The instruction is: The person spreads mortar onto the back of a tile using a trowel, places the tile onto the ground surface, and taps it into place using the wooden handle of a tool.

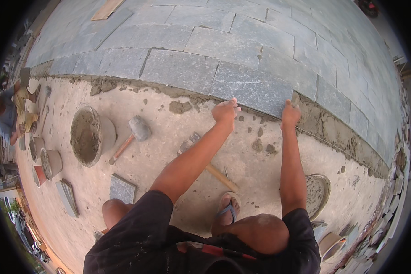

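A grey stone slab (253, 86) lies in the front row of the paving, its near edge toward me. My left hand (226, 112) is closed at the slab's near edge, toward its left end, with the fingertips against it. At the right end, my right hand (291, 114) grips the near corner with the thumb on top. To the right of the slab runs a strip of wet mortar (326, 125). Beneath my left forearm lies a hammer with a wooden handle (221, 178), partly hidden. A mallet (140, 129) with a grey head rests farther left.
A mortar bucket (90, 137) stands at left, with smaller buckets (51, 163) beyond. Near my right forearm is a round pan (318, 194) of mortar. Loose slabs (68, 197) lie around. Another person (13, 112) crouches at far left. Laid paving (214, 41) stretches ahead.
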The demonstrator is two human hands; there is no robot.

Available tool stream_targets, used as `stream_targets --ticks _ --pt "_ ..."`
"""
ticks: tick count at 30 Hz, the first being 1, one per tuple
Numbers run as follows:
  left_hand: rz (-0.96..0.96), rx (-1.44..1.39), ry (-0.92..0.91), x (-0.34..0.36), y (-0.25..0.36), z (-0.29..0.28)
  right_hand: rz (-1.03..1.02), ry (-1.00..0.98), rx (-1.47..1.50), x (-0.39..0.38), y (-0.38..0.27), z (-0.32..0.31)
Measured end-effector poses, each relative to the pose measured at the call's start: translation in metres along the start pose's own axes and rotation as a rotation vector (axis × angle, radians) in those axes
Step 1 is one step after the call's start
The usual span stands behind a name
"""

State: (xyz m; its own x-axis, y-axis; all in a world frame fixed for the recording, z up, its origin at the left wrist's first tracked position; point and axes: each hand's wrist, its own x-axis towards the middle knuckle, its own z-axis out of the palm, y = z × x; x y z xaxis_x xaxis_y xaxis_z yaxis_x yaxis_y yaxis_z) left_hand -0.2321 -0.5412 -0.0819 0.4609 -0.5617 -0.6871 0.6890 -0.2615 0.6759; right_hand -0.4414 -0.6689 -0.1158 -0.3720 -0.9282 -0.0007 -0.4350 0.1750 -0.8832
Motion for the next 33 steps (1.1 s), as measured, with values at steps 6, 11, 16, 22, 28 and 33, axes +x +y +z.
stream_targets --ticks 6,11,16,22,28,33 --pt "0.181 0.367 -0.042 0.002 0.005 -0.014 -0.127 0.012 -0.220 -0.014 -0.024 -0.007" --pt "0.953 0.740 -0.182 -0.003 0.002 -0.009 -0.187 -0.004 -0.282 -0.001 -0.010 -0.013" --pt "1.345 1.226 -0.294 0.008 0.027 0.006 -0.210 -0.017 -0.365 -0.005 -0.011 -0.009" --pt "1.149 1.801 -0.408 0.041 0.050 0.023 -0.200 0.001 -0.389 -0.012 -0.020 -0.014" --pt "1.231 1.760 -0.414 0.056 0.044 0.018 -0.215 -0.019 -0.470 -0.011 -0.025 -0.015" --pt "1.238 1.826 -0.370 0.055 0.041 0.022 -0.176 -0.087 -0.453 -0.008 -0.036 -0.023"
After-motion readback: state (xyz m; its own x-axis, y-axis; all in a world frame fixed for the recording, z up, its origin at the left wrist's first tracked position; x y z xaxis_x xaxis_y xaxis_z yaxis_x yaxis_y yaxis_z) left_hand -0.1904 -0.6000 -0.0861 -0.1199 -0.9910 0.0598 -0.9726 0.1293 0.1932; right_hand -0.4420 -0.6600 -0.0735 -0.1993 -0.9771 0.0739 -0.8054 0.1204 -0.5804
